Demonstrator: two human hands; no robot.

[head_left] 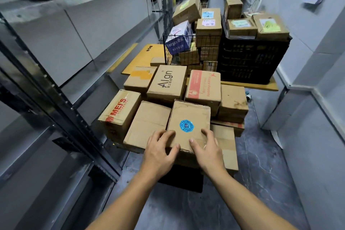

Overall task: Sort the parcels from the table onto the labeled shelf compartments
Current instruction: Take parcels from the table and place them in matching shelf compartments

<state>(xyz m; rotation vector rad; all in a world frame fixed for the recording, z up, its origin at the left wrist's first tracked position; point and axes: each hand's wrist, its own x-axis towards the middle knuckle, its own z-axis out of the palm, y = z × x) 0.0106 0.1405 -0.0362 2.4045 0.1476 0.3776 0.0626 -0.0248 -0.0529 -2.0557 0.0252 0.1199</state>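
Note:
A brown cardboard parcel with a round blue sticker [188, 117] lies on top of a pile of parcels in front of me. My left hand [160, 147] grips its near left corner, fingers on the top face. My right hand [205, 147] holds its near right corner the same way. Around it lie a plain parcel [147, 121], a "MEI'S" parcel [119, 112], an "Align" parcel [167, 82] and a red-printed parcel [204, 86]. The metal shelf unit [61, 50] runs along my left, its visible compartments bare.
Farther back, a wire basket [179, 46] and a black plastic crate [250, 58] hold more parcels on a yellow table [261, 85]. A white wall stands close on the right. Dark floor [261, 164] shows between the pile and that wall.

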